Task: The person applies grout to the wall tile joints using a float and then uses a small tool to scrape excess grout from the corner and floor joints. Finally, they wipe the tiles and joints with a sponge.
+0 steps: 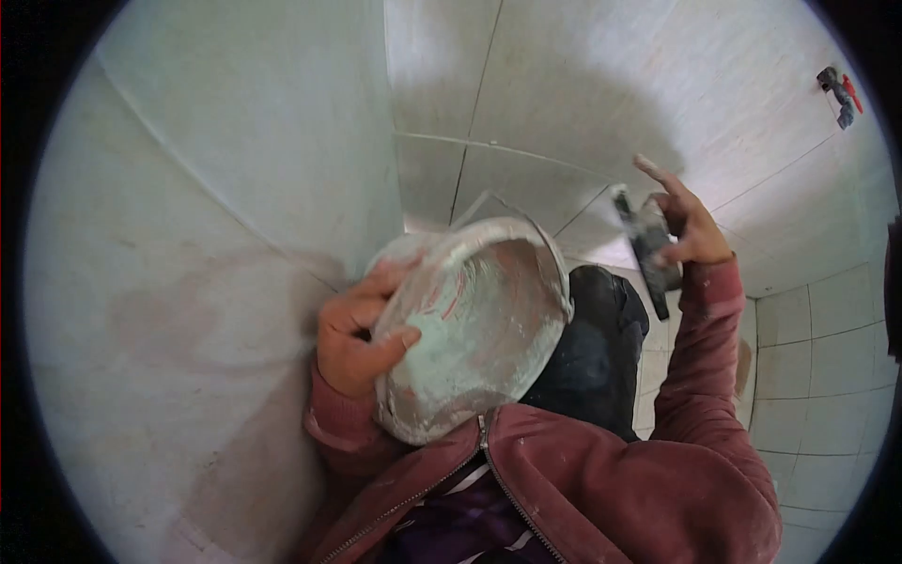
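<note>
A pale bucket [479, 320], smeared with whitish-green paste inside, is tilted so its mouth faces me. My left hand [362, 334] grips its rim on the left side, thumb over the edge. A thin wire handle [567, 282] hangs on the bucket's right side. Off to the right, my right hand [691, 226] is raised and closed round a dark, flat-edged tool [644, 249] with whitish paste on it. Its index finger points up, away from the tool. The tool is apart from the bucket.
Large pale tiles cover the left wall [216, 188] and the wall ahead [545, 85]. A pipe fitting with a red part [846, 99] juts out at the upper right. My dark-trousered leg [597, 352] is right of the bucket. Smaller tiles [817, 367] show at the lower right.
</note>
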`<state>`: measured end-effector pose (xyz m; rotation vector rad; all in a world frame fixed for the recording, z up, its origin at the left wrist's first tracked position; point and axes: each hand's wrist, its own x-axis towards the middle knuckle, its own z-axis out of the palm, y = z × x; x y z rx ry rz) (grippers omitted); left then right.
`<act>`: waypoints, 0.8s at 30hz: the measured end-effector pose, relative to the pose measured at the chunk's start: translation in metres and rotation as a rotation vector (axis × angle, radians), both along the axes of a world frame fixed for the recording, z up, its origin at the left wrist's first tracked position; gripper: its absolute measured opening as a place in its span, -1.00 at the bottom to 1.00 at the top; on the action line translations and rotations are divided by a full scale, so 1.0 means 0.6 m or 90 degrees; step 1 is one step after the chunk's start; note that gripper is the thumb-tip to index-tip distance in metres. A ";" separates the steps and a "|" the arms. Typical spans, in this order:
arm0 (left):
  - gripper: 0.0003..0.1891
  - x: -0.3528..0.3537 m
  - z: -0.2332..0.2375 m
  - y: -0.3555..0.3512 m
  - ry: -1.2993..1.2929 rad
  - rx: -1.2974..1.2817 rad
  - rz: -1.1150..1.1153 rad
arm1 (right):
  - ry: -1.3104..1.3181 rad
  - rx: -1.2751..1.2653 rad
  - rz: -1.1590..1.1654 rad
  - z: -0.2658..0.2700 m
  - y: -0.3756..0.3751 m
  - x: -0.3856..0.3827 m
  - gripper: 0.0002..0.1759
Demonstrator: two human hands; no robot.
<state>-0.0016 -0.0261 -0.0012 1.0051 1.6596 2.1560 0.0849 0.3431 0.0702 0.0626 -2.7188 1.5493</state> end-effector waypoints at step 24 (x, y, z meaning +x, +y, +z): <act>-0.67 -0.022 0.007 0.011 -0.306 0.063 0.046 | -0.299 -0.111 0.144 -0.101 -0.211 -0.019 -0.64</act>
